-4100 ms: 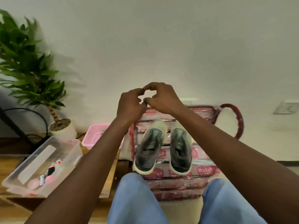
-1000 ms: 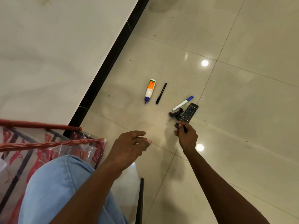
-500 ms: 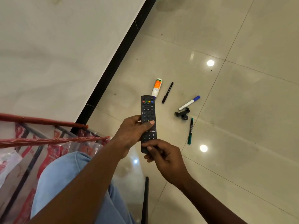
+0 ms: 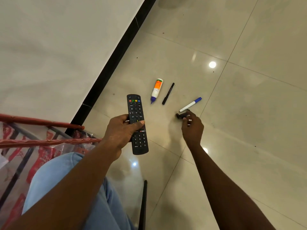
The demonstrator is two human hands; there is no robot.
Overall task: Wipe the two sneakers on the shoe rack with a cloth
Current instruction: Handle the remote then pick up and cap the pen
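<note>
Neither sneakers nor cloth are in view, so I cannot tell which way they point. Only a corner of the shoe rack (image 4: 49,124) shows at left. Sneakers are likely light with soft uppers, best held at the heel. The left hand (image 4: 122,130) grips a remote (image 4: 135,107). The right hand (image 4: 192,128) curls at a small black part (image 4: 181,115) on the floor (image 4: 249,113); I cannot tell if it has hold.

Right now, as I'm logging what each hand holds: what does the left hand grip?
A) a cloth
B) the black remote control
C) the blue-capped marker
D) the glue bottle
B: the left hand has its fingers and thumb curled round the black remote control, held above the floor.
</note>
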